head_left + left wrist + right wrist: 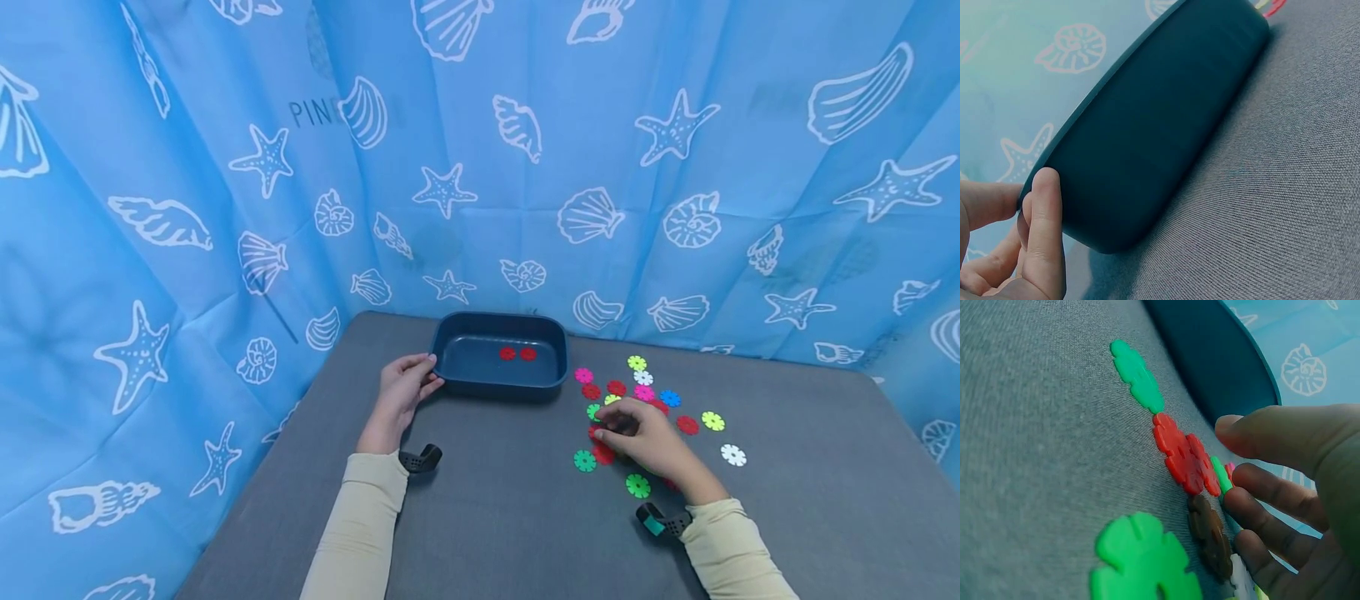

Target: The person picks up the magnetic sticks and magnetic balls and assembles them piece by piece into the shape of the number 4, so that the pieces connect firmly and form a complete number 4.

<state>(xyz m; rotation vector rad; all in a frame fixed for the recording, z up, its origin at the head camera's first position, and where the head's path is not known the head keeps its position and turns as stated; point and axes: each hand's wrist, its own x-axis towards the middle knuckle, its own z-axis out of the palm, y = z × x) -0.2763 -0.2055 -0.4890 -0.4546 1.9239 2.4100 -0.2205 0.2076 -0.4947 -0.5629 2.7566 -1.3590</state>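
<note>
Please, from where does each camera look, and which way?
Head: worn on head, facing forward and down to the dark-blue rounded-rectangular tray and multicoloured flower-shaped plastic discs; left hand, right hand show.
Left wrist: on that wrist, facing the tray's outer side; left fingers hold its rim.
Right wrist: on that wrist, facing the discs; right fingers near them.
Both wrist views share the tray and blue shell-patterned cloth curtain.
</note>
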